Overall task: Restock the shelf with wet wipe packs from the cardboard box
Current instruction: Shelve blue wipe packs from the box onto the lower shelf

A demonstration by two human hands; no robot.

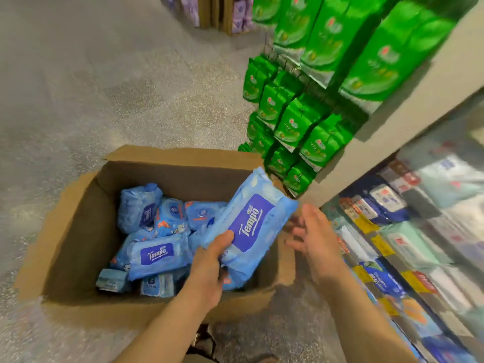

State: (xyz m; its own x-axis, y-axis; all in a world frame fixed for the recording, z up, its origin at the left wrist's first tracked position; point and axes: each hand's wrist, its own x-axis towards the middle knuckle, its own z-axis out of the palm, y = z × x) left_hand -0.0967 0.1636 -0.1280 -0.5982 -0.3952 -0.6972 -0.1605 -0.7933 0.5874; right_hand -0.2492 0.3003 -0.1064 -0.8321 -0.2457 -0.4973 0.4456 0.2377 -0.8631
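With the left hand gripping 1 wet wipe pack above the cardboard box, the spread right hand should support its far end before shelving.

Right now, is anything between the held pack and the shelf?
Only the right hand, open beside the pack that the left hand grips. Past it, the way to the shelf looks open.
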